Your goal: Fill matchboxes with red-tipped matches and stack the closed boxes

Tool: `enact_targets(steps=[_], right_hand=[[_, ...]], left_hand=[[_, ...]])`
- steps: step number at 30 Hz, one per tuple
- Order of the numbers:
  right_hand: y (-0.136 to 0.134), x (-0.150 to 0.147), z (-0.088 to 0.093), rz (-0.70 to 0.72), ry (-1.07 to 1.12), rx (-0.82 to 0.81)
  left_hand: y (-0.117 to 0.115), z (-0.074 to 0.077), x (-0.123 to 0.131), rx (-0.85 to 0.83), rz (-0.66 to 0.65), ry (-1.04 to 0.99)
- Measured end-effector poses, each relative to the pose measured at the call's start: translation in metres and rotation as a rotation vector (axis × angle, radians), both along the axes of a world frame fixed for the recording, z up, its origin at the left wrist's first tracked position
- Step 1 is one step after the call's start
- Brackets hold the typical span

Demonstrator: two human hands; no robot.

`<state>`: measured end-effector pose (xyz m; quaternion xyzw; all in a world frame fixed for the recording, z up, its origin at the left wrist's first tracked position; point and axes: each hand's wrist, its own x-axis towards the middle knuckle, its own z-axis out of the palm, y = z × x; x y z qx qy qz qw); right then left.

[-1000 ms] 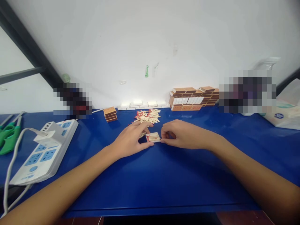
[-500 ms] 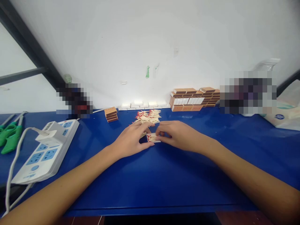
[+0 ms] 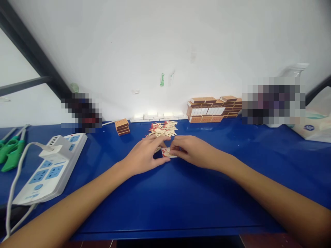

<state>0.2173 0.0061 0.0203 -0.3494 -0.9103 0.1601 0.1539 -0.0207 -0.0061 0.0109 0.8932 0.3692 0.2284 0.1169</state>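
Note:
A small white matchbox tray (image 3: pixel 167 153) filled with red-tipped matches lies on the blue table (image 3: pixel 181 193), between my two hands. My left hand (image 3: pixel 146 155) curls round the tray's left end, thumb at the near edge and fingers at the far edge. My right hand (image 3: pixel 192 150) has its fingertips pressed on the tray's right part, covering most of it. A loose heap of matches (image 3: pixel 164 128) lies just beyond my hands.
A small stack of brown matchboxes (image 3: pixel 122 126) sits back left, white trays (image 3: pixel 157 115) line the wall, and a larger pile of boxes (image 3: pixel 214 108) stands back right. A white power strip (image 3: pixel 49 165) and green scissors (image 3: pixel 11 151) lie at the left. A plastic bag (image 3: pixel 314 125) is at the right.
My right hand has slid left over the tray, now covering most of it and nearly touching my left fingers. My left hand has stayed in place.

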Motion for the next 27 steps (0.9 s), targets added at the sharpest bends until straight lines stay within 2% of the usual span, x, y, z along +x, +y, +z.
enact_targets(steps=[5,12,20,27], right_hand=[[-0.003,0.003,0.008,-0.012,-0.041,-0.049],[-0.003,0.000,-0.002,-0.033,-0.028,0.012],[-0.005,-0.002,0.000,0.000,0.031,-0.006],[-0.005,-0.003,0.001,-0.038,0.058,-0.032]], left_hand=[[0.000,0.000,0.000,-0.010,-0.011,0.011],[-0.001,0.001,0.000,-0.005,-0.012,0.005],[-0.001,0.001,0.002,0.017,-0.018,0.022],[-0.001,0.000,0.000,0.045,-0.047,0.027]])
